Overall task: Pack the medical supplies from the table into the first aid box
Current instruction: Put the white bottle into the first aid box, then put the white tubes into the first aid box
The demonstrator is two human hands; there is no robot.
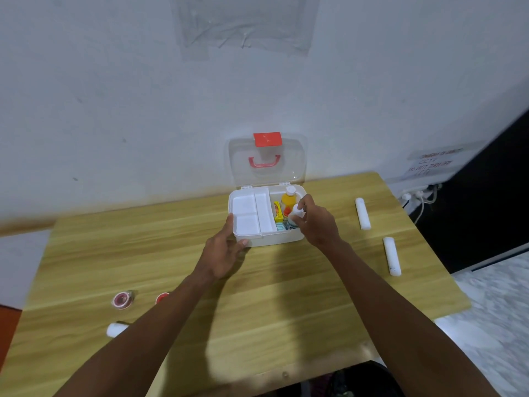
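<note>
A white first aid box [282, 239] stands open at the table's far middle, its clear lid [266, 160] with a red latch leaning on the wall. A white divided tray [249, 209] fills its left half. In the right half lie an orange bottle [288, 198] and a yellow packet [278, 214]. My left hand [227, 250] grips the box's front left corner. Over the right compartment, my right hand [313, 222] holds a white bottle [294, 214]. Two white rolls [363, 214] [392, 256] lie to the right. Two red tape rolls [123, 300] [161, 297] and a white roll [116, 329] lie at the left.
The wooden table [257, 310] stands against a white wall. A power strip with cables [419, 194] sits past the table's right far corner. The floor at the right is pale and patterned.
</note>
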